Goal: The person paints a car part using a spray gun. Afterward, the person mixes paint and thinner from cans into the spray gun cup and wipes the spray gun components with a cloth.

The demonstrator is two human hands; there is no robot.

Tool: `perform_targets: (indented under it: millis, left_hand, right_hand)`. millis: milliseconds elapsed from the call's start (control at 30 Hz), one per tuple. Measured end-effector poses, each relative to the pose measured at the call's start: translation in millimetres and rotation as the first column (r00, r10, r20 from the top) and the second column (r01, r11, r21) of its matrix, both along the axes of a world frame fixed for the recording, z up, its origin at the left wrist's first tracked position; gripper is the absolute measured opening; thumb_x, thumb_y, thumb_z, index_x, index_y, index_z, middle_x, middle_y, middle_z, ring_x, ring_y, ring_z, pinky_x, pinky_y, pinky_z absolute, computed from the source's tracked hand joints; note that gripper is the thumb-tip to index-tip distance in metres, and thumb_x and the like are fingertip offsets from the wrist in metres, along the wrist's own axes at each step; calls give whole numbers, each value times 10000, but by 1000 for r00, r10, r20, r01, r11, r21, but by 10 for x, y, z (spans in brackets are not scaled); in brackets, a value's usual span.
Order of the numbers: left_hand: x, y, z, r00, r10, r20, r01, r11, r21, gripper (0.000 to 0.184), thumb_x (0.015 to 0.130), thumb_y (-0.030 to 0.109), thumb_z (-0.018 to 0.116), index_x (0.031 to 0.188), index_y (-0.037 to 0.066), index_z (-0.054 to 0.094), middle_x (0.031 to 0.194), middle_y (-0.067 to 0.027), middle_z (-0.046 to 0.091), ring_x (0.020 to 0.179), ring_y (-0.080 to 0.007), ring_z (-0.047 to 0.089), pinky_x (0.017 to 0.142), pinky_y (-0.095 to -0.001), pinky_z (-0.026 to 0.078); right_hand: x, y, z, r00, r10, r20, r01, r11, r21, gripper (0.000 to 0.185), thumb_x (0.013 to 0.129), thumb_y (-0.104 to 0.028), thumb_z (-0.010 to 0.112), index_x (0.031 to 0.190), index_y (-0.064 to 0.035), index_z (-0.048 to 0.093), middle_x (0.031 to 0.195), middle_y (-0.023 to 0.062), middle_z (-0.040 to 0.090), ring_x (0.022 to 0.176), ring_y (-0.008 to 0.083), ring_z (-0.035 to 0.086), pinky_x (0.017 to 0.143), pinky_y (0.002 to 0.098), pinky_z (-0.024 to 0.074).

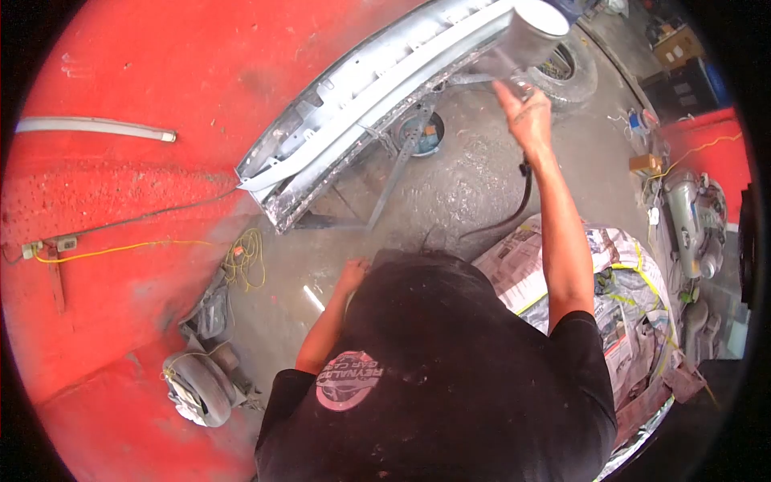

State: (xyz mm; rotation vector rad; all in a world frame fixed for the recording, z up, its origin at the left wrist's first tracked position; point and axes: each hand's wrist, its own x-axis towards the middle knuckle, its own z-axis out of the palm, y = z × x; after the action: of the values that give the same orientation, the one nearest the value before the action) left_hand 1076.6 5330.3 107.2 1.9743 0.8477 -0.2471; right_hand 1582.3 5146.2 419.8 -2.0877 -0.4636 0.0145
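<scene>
1 long, curved car-body panel (361, 112) slants across the upper middle of the frame, its low end left of center, its other end up at the top edge. It's pale grey-white, with small slots along the upper side and a rough, speckled lower edge. 1 spray gun (520, 80), mostly hidden by the grip, is right of top center, its big grey cup (526, 44) tilted, white-ended, overlapping the panel's upper end.

The bumper (321, 136) rests on a stand (389, 189), with a bucket (435, 145) on the floor (490, 181) near it, a tire (584, 84) rightward and a wall (136, 193) leftward.
</scene>
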Motion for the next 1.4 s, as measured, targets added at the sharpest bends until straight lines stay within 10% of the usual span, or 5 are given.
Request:
perform_targets:
  millis: [433, 567, 800, 967, 1400]
  left_hand:
    - [-343, 97, 197, 983, -48, -180, 22, 990, -142, 310, 979, 189, 551, 1115, -2, 754, 1078, -209, 747, 1018, -333, 701, 906, -415, 538]
    - [-471, 259, -49, 987, -112, -111, 106, 993, -58, 312, 988, 209, 540, 1115, 13, 747, 1078, -204, 742, 1007, -331, 690, 903, -421, 535]
    - [-75, 90, 614, 974, -62, -217, 57, 998, -28, 330, 1009, 283, 551, 1094, 20, 732, 1113, -234, 731, 1045, -416, 677, 914, -467, 527]
    - [-377, 199, 299, 962, -261, -81, 264, 964, 38, 333, 1014, 275, 537, 1092, 14, 728, 1121, -237, 726, 1074, -445, 669, 938, -474, 522]
    - [-643, 863, 241, 952, -294, -90, 285, 954, -97, 335, 990, 233, 559, 1186, 17, 725, 1134, -235, 730, 1046, -415, 683, 943, -445, 526]
  right_hand:
    - [-1194, 128, -658, 938, 225, -264, -112, 917, 384, 380, 936, -364, 797, 1092, -18, 768, 700, -19, 604, 678, 82, 519, 618, 302, 446]
    - [-1319, 115, -859, 823, 341, -455, -259, 937, 234, 777, 864, -470, 838, 1267, 167, 651, 1035, 328, 749, 1078, 290, 735, 947, 381, 558]
    - [-784, 7, -927, 967, -30, -252, 131, 911, 392, 353, 946, -355, 790, 1022, -11, 764, 768, -9, 660, 704, 94, 543, 641, 303, 464]
    - [-811, -45, -684, 959, -177, -221, 245, 909, 337, 360, 954, -333, 775, 927, 21, 720, 672, 29, 627, 617, 110, 531, 580, 335, 438]
    - [-2514, 560, -363, 791, 493, -362, -475, 868, 143, 437, 935, -346, 791, 1170, 20, 749, 830, 213, 749, 701, 308, 683, 704, 414, 537]
